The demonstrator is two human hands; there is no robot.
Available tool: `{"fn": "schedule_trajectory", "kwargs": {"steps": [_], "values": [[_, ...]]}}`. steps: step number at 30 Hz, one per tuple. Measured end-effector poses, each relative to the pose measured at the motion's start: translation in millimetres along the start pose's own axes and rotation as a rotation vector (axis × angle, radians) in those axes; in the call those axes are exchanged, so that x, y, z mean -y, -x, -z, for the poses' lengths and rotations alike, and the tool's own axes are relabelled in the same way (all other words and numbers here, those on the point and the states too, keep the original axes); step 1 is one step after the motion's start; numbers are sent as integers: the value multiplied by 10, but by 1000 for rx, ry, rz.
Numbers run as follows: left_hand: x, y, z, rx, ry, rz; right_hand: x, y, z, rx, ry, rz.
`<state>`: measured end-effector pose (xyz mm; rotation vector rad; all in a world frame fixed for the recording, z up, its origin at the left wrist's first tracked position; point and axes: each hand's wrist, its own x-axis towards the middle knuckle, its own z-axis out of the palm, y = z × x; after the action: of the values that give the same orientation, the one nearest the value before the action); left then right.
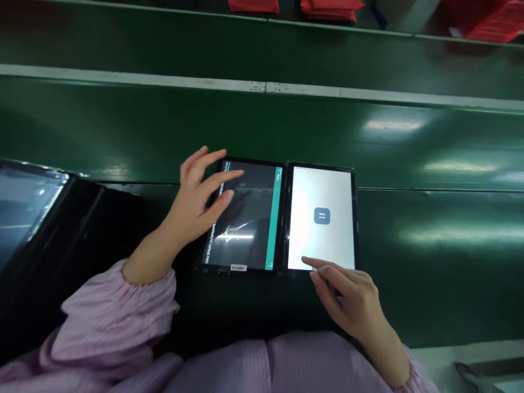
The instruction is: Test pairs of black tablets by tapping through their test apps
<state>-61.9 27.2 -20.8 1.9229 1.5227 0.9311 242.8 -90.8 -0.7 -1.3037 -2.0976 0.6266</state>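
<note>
The 2 tablets lay side by side, flat on the dark green worktop (426, 147), their black frames almost touching. The left tablet (242, 215) showed a dark screen with a teal band (274, 218) down its right side, a bright streak of reflection across the lower part and a line of small text along its left edge. A small barcode label (238, 267) sat on its lower frame. The right tablet (321, 218) showed a bright white screen with 1 small blue-grey rounded square icon (322, 216) at its centre.

The left hand (196, 204) was open, fingers spread and held nothing. It lay over the left half of the left tablet, though contact with the glass could not be told. The right hand (341, 292) had its fingers loosely curled, and its index fingertip (306, 260) reached the lower edge of the right tablet's screen. Whether it had hold of that edge could not be told.

Pale lilac striped sleeves (110, 311) gathered at both wrists. A black-framed screen (24, 213) lay beyond the left hand, at the worktop's left side. A white strip (262, 86) ran across the green surface beyond the tablets, and at the far edge lay red folded stacks (331, 8) and a red crate (487, 22).
</note>
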Motion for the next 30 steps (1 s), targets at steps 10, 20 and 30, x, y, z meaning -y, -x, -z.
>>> {"fn": "schedule_trajectory", "kwargs": {"steps": [10, 20, 30], "values": [[-64, -542, -446, 283, -191, -193, -24, 172, 77, -73, -38, -50], [21, -510, -442, 265, -176, -137, -100, 204, 104, -119, -18, -73], [24, -494, -497, 265, -113, -120, -423, 25, 286, -320, 249, -293]]}}
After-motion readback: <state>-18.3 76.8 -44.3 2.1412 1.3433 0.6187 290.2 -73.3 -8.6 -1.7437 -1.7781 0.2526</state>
